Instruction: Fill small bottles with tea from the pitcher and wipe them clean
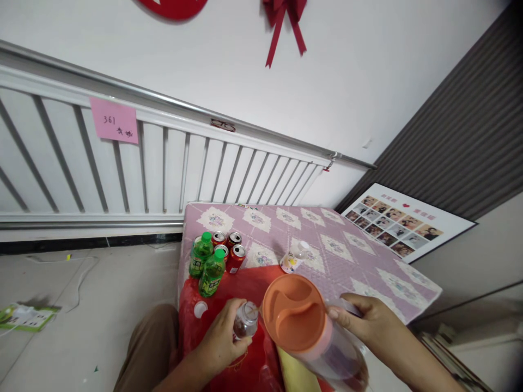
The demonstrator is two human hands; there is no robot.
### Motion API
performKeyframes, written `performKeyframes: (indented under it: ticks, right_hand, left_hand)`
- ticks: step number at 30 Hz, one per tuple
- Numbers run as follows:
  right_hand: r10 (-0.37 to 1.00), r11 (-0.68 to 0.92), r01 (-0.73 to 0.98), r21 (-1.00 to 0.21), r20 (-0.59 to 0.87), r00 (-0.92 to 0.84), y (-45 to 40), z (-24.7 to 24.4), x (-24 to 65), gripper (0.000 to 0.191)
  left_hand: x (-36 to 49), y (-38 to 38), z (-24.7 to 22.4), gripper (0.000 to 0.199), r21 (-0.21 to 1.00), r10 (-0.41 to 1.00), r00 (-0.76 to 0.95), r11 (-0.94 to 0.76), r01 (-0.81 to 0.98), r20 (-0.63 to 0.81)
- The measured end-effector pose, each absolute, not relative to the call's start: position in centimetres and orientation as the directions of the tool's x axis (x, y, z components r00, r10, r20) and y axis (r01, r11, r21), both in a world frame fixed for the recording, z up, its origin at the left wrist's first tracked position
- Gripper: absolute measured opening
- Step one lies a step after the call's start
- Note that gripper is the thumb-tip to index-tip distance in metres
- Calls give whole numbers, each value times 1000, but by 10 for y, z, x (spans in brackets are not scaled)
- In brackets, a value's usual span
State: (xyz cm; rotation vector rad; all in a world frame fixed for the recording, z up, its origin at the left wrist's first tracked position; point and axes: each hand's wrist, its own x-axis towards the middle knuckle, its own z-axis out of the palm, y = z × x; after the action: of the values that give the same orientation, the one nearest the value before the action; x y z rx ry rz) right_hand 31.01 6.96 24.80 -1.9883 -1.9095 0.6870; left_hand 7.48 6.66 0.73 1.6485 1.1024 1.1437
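Note:
My left hand (223, 337) is wrapped round a small clear bottle (246, 318) with an open mouth, upright above the red cover. My right hand (362, 318) grips the handle of a large clear pitcher (341, 356) with an orange lid (293, 311). The pitcher is tilted left, its spout at the bottle's mouth, and dark liquid shows inside it. A thin brownish stream seems to run between spout and mouth. A white cap (200, 309) lies on the red cover (229, 286) left of my left hand. Beneath the pitcher is a yellow cloth (296, 373).
Two green-capped bottles (212, 275) and several red cans (236, 258) stand at the table's left side. Another clear bottle (295, 257) is beyond the pitcher. A white radiator (204, 169) runs behind the patterned tablecloth (318, 223). A photo board (408, 222) leans at the right.

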Motion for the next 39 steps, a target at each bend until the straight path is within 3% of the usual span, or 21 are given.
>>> performKeyframes:
  ticks: [39]
  right_hand:
    - [997,-39,852,-522,-79,-3,69,252,300,54]
  left_hand:
    - [74,67,7,70,949,955,197,-258,183,222]
